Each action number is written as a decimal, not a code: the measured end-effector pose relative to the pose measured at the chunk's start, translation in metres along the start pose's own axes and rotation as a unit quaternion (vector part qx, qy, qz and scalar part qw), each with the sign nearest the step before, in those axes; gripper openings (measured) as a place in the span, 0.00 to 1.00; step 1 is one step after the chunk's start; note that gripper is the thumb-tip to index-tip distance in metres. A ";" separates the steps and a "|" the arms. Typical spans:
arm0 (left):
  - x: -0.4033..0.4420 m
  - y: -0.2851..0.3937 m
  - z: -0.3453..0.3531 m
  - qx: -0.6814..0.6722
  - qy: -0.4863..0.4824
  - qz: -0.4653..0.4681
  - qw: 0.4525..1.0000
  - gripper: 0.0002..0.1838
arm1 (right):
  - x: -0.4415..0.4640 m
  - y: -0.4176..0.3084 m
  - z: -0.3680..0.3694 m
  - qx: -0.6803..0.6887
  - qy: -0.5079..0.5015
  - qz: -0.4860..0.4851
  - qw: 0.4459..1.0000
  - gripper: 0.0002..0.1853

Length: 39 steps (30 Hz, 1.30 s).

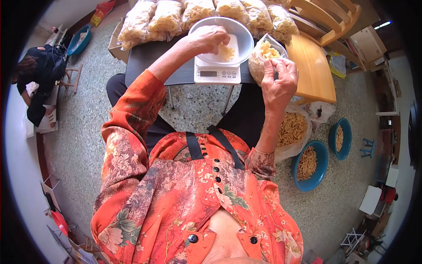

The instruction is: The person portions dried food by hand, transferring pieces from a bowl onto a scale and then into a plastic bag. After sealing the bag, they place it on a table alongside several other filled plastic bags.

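Observation:
My left hand (pixel 211 39) reaches into a translucent bowl (pixel 247 43), its fingers curled closed; what they hold, if anything, is hidden. Pale yellow pieces (pixel 227 54) lie in the bowl beside those fingers. Under the bowl is a white digital scale (pixel 217 76), near the front edge of a dark table (pixel 151 58). On the right, my right hand (pixel 280 81) pinches the edge of an open clear plastic bag (pixel 257 66), which holds yellow pieces.
Filled clear bags (pixel 165 20) line the table's back. Right are a wooden chair (pixel 310 66), a large open bag of pieces (pixel 292 130) and blue basins (pixel 324 165) on the floor. Another person (pixel 41 72) is at far left, near a blue basin (pixel 78 40).

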State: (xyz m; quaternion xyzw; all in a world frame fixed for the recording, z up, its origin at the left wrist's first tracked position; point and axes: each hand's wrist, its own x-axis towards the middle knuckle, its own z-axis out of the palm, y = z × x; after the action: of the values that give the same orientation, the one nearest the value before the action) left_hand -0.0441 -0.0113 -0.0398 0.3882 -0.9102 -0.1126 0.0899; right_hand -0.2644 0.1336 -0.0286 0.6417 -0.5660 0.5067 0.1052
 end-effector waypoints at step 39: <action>0.020 0.095 -0.042 -0.433 0.153 0.036 0.888 0.10 | 0.001 -0.010 -0.005 0.016 -0.020 0.019 0.999 0.07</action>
State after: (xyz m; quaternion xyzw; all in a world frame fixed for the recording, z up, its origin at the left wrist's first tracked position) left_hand -0.1124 0.0328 0.0277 0.2902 -0.7594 -0.4312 0.3913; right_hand -0.2594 0.1400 -0.0210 0.6425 -0.5719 0.5046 0.0739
